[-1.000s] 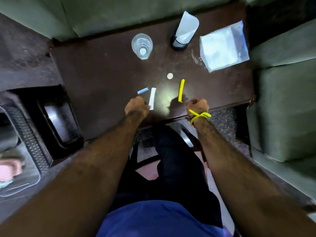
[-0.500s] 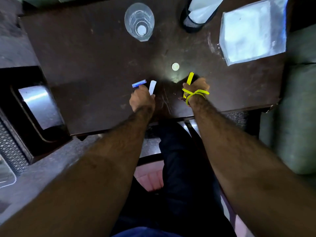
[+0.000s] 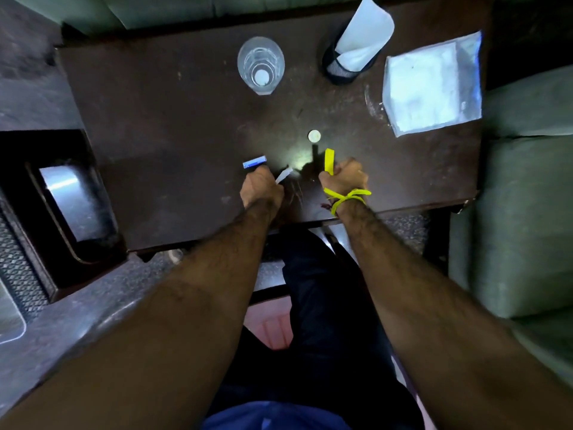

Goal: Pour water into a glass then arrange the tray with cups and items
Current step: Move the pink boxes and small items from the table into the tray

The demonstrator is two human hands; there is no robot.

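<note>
Two hands picking small sachets off a dark table
Left hand [image 3: 262,189] pinches a white sachet [image 3: 283,175]; right hand [image 3: 342,178] grips a yellow sachet [image 3: 329,161]; best lifted straight, clear of the coin [image 3: 314,135]

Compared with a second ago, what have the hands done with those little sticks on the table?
Both hands moved forward from the table's near edge onto the sticks. The right hand now grips the yellow stick, which lay free before. The left hand has taken hold of the white stick, now tilted, and reaches the blue stick. The coin, glass, holder and packet stayed put.
</note>
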